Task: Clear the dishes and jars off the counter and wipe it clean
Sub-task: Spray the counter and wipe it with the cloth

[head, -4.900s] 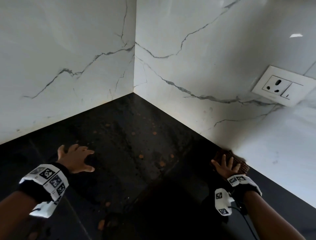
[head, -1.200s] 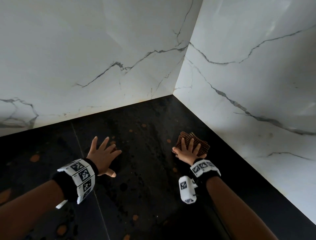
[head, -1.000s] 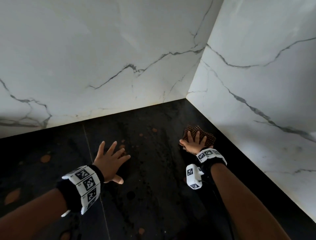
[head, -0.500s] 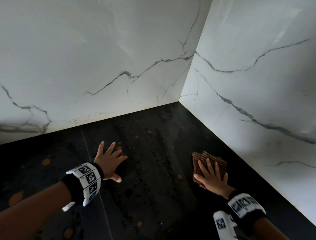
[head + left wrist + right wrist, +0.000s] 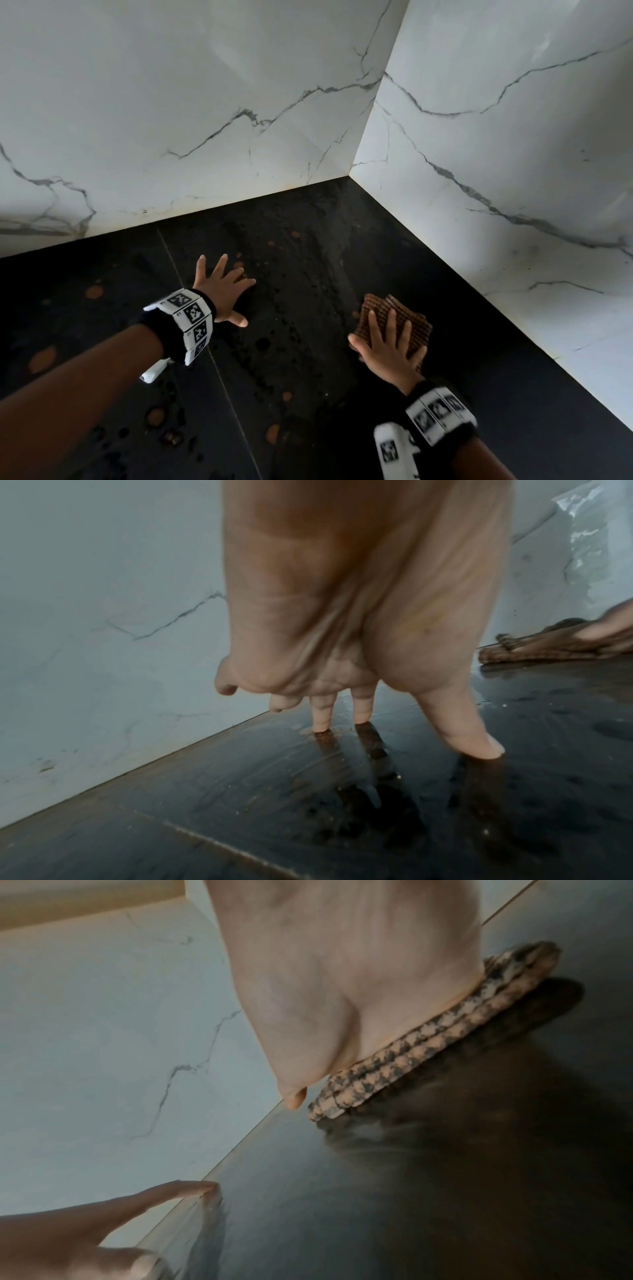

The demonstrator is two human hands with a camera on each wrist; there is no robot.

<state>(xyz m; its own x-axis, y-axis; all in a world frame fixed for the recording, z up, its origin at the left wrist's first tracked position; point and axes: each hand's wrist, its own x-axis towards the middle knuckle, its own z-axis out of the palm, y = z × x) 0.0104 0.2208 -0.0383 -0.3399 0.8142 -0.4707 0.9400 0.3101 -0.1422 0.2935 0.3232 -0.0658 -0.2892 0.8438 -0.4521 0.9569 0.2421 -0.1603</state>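
Observation:
A folded brown checked cloth (image 5: 407,315) lies flat on the black counter (image 5: 308,342) near the right wall. My right hand (image 5: 388,342) presses on it with straight, spread fingers; the right wrist view shows the palm on the cloth (image 5: 428,1042). My left hand (image 5: 221,289) rests on the counter to the left, fingers spread and straight, its fingertips (image 5: 322,725) touching the wet surface. The cloth (image 5: 534,647) also shows at the right edge of the left wrist view. No dishes or jars are in view.
White marble walls (image 5: 205,120) meet in a corner (image 5: 349,174) behind the counter. Wet streaks, droplets and orange-brown spots (image 5: 94,291) mark the dark surface. A thin seam (image 5: 212,359) runs across the counter under my left forearm.
My right hand has slid the cloth from near the corner back towards me along the right wall. The left hand has stayed planted on the counter.

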